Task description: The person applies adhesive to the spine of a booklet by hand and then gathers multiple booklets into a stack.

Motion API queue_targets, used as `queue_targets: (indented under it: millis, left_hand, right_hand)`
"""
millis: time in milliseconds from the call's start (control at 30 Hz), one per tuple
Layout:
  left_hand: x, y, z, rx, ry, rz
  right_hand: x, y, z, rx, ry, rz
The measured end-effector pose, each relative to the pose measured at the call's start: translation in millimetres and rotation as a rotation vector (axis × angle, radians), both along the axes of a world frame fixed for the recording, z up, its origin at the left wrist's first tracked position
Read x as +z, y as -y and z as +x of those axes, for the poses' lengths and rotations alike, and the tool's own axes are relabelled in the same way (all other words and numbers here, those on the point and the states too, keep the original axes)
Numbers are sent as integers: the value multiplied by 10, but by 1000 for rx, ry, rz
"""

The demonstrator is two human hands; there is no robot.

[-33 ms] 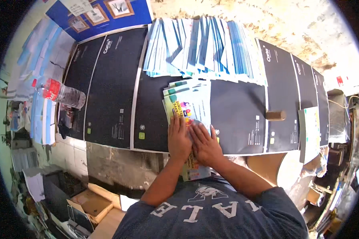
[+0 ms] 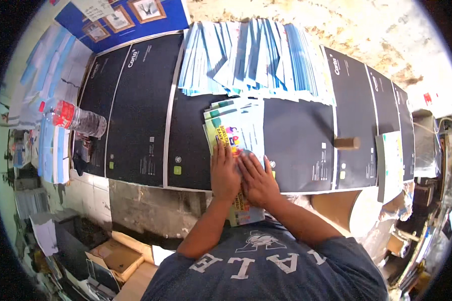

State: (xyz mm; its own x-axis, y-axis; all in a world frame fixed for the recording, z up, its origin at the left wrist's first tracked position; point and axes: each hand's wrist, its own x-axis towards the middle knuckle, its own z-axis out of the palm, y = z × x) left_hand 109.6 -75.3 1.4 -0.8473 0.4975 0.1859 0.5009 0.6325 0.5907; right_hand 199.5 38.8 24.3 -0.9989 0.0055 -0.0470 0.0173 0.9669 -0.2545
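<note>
Black-panelled counter (image 2: pixel 138 105) runs across the view, pale seams between panels, bright mottled wall (image 2: pixel 286 11) behind, blue board (image 2: pixel 78 27) with framed pictures at the far left. Printed booklets (image 2: pixel 230 120), green, yellow and white, lie fanned at the counter's middle, near edge; their lower end sticks out past that edge, close to the person's dark shirt (image 2: pixel 281 271). Left hand (image 2: pixel 226 176) flat on the booklets, fingers straight, pointing away from the body, only narrow gaps between them. Right hand (image 2: pixel 260 184) just beside it, also flat, palm down, fingers stretched and slightly spread, angled up-left, tips near the left hand. Neither hand is wrapped around anything; thumbs not clear. Behind the booklets, a wide row of blue-and-white leaflets (image 2: pixel 251 60) leans in overlapping layers along the back of the counter. Clear bottle (image 2: pixel 88 122), red label and cap, lies at the left end. Short brown cylinder (image 2: pixel 347 143) sits right of the hands, well apart. Farther right, pale booklet stack (image 2: pixel 389 168) overhangs the near edge. Below on the left, open cardboard box (image 2: pixel 116 256).
</note>
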Motion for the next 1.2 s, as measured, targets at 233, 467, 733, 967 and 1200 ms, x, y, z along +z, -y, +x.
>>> queue_targets:
  millis: [233, 467, 733, 967, 1200]
  left_hand:
    - [-6, 525, 17, 182, 214, 310]
    - [437, 835, 518, 586, 817, 665]
    - [167, 1140, 561, 384, 738, 240]
    - [-232, 1177, 700, 107, 1485, 668]
    - [-364, 753, 849, -135, 1269, 507]
  right_hand:
    - [218, -107, 24, -423, -174, -563]
    - [273, 230, -73, -666, 123, -771]
    - [255, 473, -137, -721, 162, -713]
    - [323, 179, -270, -509, 302, -740]
    - [719, -38, -223, -421, 331, -615]
